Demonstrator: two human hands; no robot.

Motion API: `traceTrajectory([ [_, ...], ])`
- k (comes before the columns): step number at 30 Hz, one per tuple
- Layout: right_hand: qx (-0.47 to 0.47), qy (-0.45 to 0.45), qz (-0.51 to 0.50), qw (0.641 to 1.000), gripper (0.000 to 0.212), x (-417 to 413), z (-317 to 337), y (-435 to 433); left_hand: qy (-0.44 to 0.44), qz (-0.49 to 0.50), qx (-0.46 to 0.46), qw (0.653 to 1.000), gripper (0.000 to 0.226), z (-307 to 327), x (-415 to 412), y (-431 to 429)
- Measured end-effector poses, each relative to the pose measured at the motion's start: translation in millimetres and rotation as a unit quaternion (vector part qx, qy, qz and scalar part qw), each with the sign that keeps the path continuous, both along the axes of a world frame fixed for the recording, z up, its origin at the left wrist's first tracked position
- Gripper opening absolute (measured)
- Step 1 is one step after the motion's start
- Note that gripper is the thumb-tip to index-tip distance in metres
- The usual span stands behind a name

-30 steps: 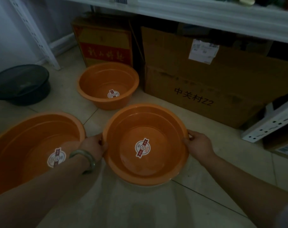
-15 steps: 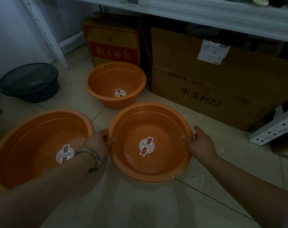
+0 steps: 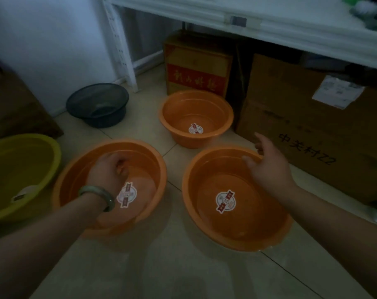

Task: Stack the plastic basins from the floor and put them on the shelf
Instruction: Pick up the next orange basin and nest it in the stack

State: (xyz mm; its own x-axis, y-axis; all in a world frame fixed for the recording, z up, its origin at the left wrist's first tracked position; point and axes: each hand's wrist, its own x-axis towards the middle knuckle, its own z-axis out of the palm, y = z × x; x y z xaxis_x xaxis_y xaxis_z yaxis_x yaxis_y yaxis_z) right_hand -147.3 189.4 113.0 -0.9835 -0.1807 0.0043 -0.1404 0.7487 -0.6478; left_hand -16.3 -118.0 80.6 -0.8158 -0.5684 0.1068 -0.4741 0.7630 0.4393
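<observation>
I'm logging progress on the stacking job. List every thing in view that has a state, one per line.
Left basin: on floor, empty, unstacked; left hand over it.
Right basin: on floor, empty, unstacked.
Far basin: on floor, empty, unstacked.
Yellow basin: on floor, upright.
Dark basin: on floor, upright.
Left hand: fingers curled, grasping nothing.
Right hand: open, above right basin's far rim.
Boxes: closed, under the shelf.

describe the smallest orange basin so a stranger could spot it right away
Look under the white shelf to the red and yellow box on the floor. The smallest orange basin sits right in front of it. It is the farthest of three orange basins, and neither hand is near it.
</observation>
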Motion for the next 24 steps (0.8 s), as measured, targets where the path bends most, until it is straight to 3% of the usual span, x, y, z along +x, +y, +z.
traceTrajectory([
  [11,-0.057,-0.095,0.132,0.985,0.065,20,-9,-129,-0.075,0.185,0.033,0.979,0.034,-15,72,-94],
  [19,-0.046,-0.178,0.147,0.972,0.066,43,-47,-168,-0.062,0.205,0.074,0.974,0.041,-24,94,-109],
  [24,-0.031,-0.25,0.134,0.958,0.067,48,-57,-177,-0.118,0.198,0.102,0.968,0.042,-31,95,-111],
])
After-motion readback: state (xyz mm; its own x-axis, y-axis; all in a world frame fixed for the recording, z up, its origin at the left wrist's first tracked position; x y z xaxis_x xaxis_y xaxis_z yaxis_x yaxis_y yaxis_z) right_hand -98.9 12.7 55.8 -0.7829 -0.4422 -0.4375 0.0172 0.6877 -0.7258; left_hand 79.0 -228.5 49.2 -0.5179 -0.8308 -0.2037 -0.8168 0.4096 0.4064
